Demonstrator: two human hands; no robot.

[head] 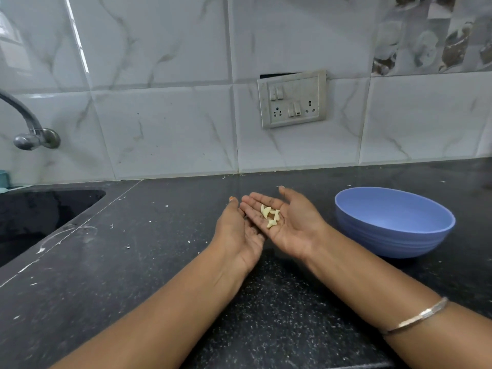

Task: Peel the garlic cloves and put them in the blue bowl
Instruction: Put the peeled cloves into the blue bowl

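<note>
On the flat, upturned right hand (283, 221) lie peeled cloves (271, 216), bowl (394, 222) at three o'clock. Left hand (239, 233) flat, empty, touching alongside. Cloves look light, smooth, likely slippery; cup them, then tip.

Curved steel tap (29, 123): spout cut off at the left edge.
Teal object (3, 179): mostly cropped, cannot be identified.
Left palm (239, 235): partly hidden by right fingers.
</note>
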